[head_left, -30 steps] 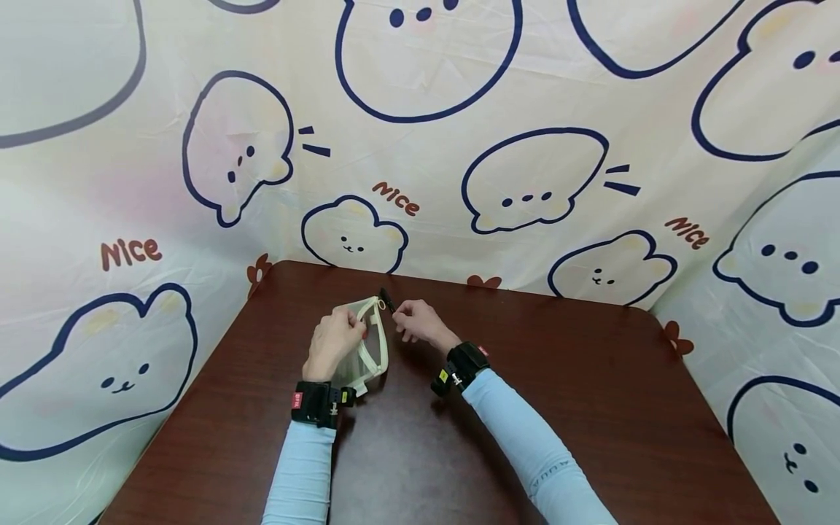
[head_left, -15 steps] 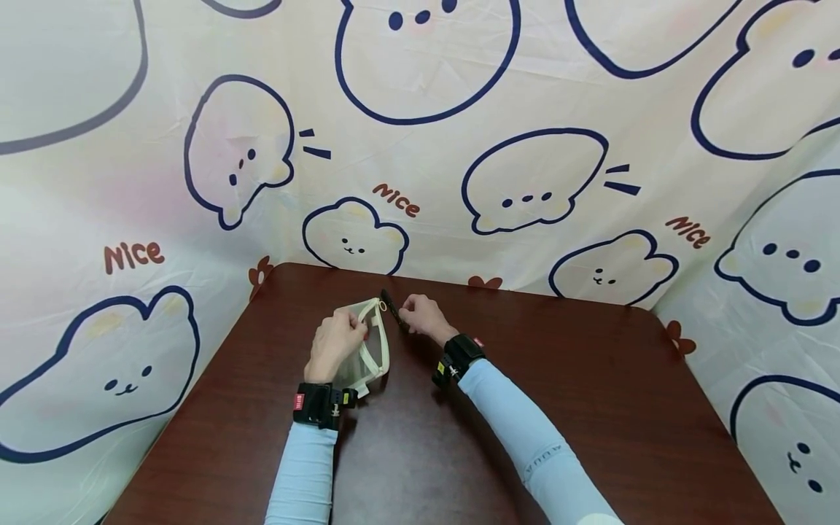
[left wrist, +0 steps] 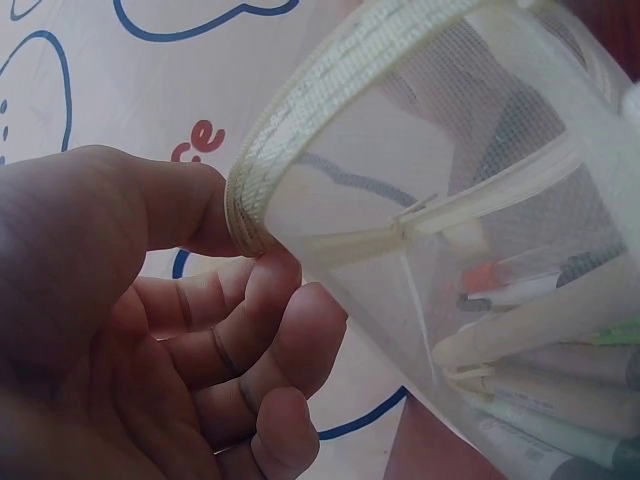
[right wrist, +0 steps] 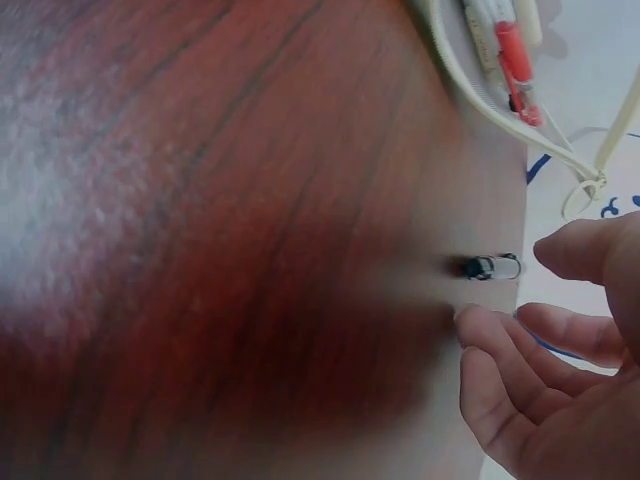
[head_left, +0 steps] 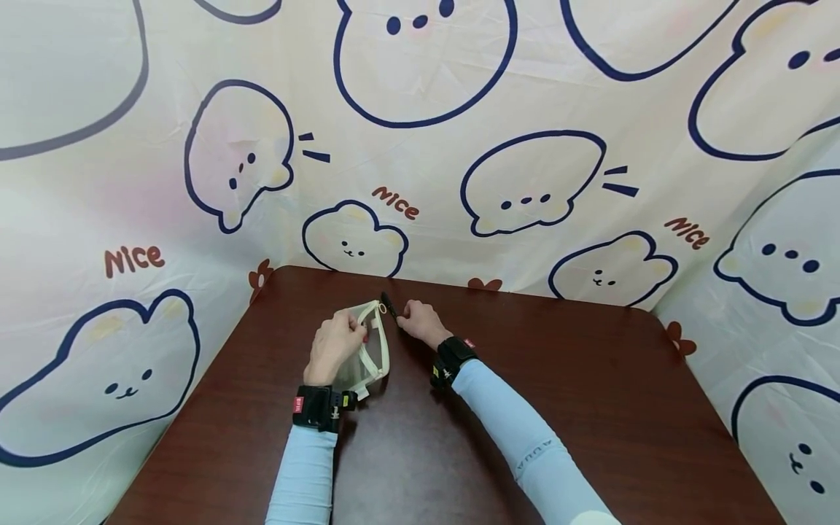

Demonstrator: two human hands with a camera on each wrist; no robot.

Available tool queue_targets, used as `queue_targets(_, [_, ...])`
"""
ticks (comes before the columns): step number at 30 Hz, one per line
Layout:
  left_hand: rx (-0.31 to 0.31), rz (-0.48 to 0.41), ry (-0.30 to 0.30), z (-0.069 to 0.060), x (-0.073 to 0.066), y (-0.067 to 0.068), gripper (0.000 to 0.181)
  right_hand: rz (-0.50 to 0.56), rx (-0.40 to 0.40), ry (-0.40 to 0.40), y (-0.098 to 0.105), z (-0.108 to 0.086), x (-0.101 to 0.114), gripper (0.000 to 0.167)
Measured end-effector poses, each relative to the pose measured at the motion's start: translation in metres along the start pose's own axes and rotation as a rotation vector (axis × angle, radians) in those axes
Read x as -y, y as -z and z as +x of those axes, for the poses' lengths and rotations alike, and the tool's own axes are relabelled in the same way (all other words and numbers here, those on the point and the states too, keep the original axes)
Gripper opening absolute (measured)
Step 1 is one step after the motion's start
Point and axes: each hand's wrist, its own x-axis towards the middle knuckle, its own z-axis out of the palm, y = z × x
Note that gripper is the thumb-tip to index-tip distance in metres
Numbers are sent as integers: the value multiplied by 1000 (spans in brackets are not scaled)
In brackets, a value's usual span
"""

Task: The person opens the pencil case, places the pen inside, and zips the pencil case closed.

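Note:
My left hand (head_left: pixel 333 346) pinches the rim of a pale mesh pencil pouch (head_left: pixel 383 351) between thumb and fingers. In the left wrist view, several pens and markers (left wrist: pixel 560 390) lie inside the see-through pouch (left wrist: pixel 330 110), and one has a red part (left wrist: pixel 482 276). A black pen (head_left: pixel 389 304) lies on the table just right of the pouch. Close by is my right hand (head_left: pixel 423 323). The right wrist view shows its thumb (right wrist: pixel 575 250) and fingers spread apart, with the pen's end (right wrist: pixel 495 267) in front of the gap, apparently ungripped.
The brown table (head_left: pixel 525 415) reaches back to a cloth wall (head_left: pixel 426 160) printed with bear outlines. More cloth hangs at the left and right sides. A small loop (right wrist: pixel 585 197) hangs at the pouch's corner.
My right hand moved slightly back and up beside the pen, then down a little. The pen's angle shifted slightly. My left hand keeps its hold on the pouch, almost still.

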Motion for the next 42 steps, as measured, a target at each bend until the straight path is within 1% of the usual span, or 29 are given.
queue_targets(5, [6, -5, 12, 0, 0, 0, 12, 6, -4, -4, -4, 1, 3, 22])
queue_targets(10, [13, -14, 20, 1, 0, -1, 13, 9, 10, -12, -8, 4, 5, 19])
queue_targets(18, [-1, -6, -30, 0, 2, -2, 13, -30, 16, 1, -12, 8, -1, 11])
queue_targets(19, [-1, -9, -33, 0, 2, -2, 13, -23, 22, 5, -11, 8, -1, 13])
queue_targets(24, [-10, -15, -32, -1, 1, 0, 13, -10, 47, 15, -8, 9, 0, 38])
queue_targets(26, [-7, -18, -23, -2, 1, 0, 12, -10, 53, 4, -7, 9, 0, 43])
queue_targets(28, [-2, -18, -14, -1, 1, 0, 12, 2, 58, -17, -6, 8, 0, 45])
queue_targets(32, [5, -24, -8, -1, 1, 0, 13, 75, 62, -39, -4, 5, -3, 44])
queue_targets(34, [6, -26, -6, -1, 0, 1, 13, 121, 61, -34, -4, 4, -6, 41])
queue_targets(40, [15, -29, -7, -1, 1, 1, 12, 286, 85, -20, -4, -1, -14, 22])
queue_targets(42, [12, -28, -10, 0, 1, 1, 12, 335, 97, -28, -3, -4, -15, 19])
